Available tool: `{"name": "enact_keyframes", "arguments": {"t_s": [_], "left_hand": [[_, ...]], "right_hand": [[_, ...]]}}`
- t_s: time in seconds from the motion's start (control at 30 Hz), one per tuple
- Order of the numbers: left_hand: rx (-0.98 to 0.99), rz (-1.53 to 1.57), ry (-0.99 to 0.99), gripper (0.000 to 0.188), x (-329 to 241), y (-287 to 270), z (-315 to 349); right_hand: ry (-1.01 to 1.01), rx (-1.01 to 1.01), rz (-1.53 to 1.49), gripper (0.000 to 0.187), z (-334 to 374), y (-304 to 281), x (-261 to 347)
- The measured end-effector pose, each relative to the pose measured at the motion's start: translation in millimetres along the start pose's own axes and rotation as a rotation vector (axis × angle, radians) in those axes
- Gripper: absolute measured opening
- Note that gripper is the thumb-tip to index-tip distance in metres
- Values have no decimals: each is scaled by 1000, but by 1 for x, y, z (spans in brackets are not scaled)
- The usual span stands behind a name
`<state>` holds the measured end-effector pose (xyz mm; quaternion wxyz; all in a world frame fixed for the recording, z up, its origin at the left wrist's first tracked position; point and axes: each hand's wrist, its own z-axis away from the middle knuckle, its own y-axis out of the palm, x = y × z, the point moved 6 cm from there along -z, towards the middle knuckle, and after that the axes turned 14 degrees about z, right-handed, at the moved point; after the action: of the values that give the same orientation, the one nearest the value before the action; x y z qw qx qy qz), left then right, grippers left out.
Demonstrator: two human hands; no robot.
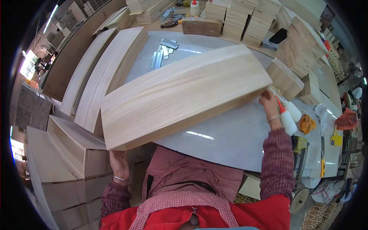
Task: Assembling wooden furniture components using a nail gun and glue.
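Observation:
A long pale wooden box [184, 92] with a smooth grained face up lies aslant between my two hands, over the grey glossy tabletop [222, 142]. Its near left corner juts past the table's front edge. My left hand [119, 163] is under that corner, its fingers mostly hidden by the box. At the right end, my right hand [269, 103] grips the near corner with bent fingers. White glue bottles [287, 119] with red tips lie just right of my right hand.
Long wooden boxes [111, 76] line the left of the table; more are stacked [65, 153] at lower left. Metal strips [163, 51] lie behind the held box. Stacked wooden boards [235, 17], a hammer [170, 24] and a drill [299, 145] stand or lie around the edges.

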<state>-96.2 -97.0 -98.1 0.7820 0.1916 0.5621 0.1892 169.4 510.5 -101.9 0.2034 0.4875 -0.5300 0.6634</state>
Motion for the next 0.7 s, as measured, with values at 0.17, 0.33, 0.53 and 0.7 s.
{"name": "enact_keyframes", "arguments": {"t_s": [0.17,0.33,0.53,0.7], "left_hand": [[35,-9,1,52,-7,-10,-9],[33,-9,71,57,-14,-8,-10],[94,-120,67,67,-4,32,-40],[162,-322,9,71,27,91,-76]], "right_hand": [[125,-27,5,48,130,-61,-8],[182,-63,130,47,255,-99,-24],[288,-120,147,48,379,-123,1],[313,-165,165,50,428,-131,3]]}}
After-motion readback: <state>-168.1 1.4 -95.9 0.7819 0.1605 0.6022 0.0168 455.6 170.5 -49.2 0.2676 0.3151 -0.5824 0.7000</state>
